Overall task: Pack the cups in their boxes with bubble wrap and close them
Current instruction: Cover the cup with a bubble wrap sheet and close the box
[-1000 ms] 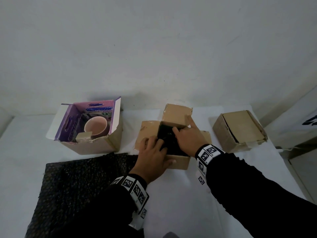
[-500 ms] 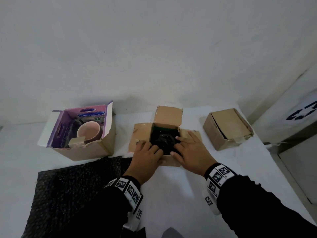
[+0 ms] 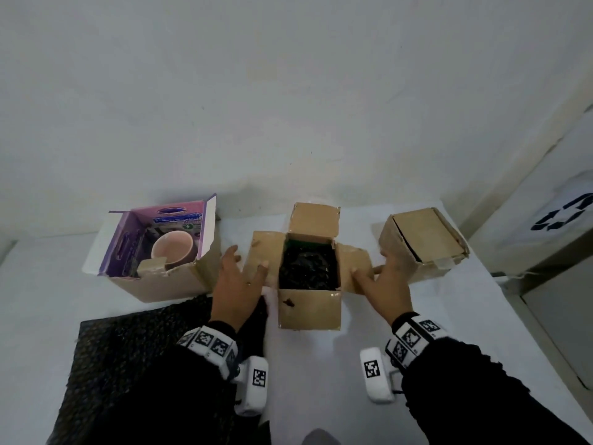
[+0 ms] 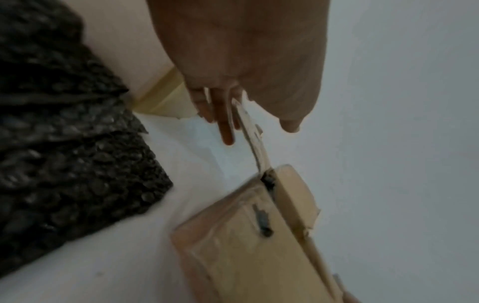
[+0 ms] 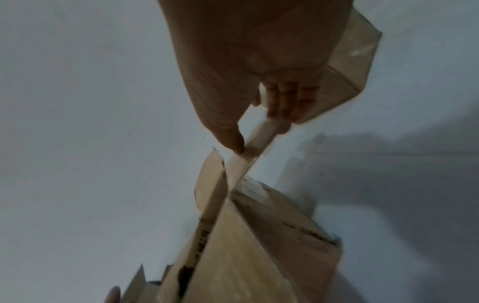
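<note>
Cardboard flaps are now the concern: in the head view both hands have come out of the middle box (image 3: 309, 284), where half a second ago they pressed the dark bubble-wrapped bundle (image 3: 308, 266) down, and each has moved to a side flap. The left hand (image 3: 239, 284) lies with fingers spread on the left flap (image 3: 264, 252); the right hand (image 3: 385, 284) holds the right flap (image 3: 354, 268). An unwrapped pink cup (image 3: 173, 250) sits in the purple-lined box (image 3: 160, 252) at far left, a closed box (image 3: 423, 242) stands at far right, and a black bubble wrap sheet (image 3: 134, 358) lies near left on the white tabletop (image 3: 321, 364). From the left wrist, the fingers (image 4: 225, 131) are nearly straight along the flap's edge, thumb on its other side, a loose hold. From the right wrist, thumb and fingers (image 5: 282, 102) pinch the flap. Packing of this box looks done; folding it shut seems next, with the pink cup left to wrap.
</note>
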`<state>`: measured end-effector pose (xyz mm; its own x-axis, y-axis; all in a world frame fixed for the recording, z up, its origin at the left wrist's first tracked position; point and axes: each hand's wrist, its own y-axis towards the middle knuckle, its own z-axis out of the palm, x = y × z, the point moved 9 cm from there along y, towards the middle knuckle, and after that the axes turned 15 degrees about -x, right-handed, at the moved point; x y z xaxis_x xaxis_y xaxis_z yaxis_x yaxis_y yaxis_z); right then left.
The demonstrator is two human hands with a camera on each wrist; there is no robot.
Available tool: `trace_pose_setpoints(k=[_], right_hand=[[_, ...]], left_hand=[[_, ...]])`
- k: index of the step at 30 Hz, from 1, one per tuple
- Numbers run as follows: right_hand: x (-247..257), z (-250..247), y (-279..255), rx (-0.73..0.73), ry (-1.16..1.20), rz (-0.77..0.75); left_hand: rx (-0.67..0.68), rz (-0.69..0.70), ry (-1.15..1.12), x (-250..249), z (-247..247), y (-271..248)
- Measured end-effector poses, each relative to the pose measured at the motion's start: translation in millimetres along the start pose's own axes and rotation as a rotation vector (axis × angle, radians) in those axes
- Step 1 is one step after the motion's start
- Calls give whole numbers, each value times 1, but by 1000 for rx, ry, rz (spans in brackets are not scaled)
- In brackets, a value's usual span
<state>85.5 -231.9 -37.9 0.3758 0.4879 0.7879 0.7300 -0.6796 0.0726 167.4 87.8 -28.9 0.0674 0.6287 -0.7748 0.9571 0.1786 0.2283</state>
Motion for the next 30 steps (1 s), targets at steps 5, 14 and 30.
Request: trace_pose_setpoints(k=[5,14,30], right_hand=[[44,-24,2,-216,310,-185],[78,22,-39,73,161,-609],[54,26,-38,129,62,-724]], left_hand=[[-14,84,-325,-43,-2,-2],[324,788,142,-65,34,-40],[140,657,11,-60,35,-21]])
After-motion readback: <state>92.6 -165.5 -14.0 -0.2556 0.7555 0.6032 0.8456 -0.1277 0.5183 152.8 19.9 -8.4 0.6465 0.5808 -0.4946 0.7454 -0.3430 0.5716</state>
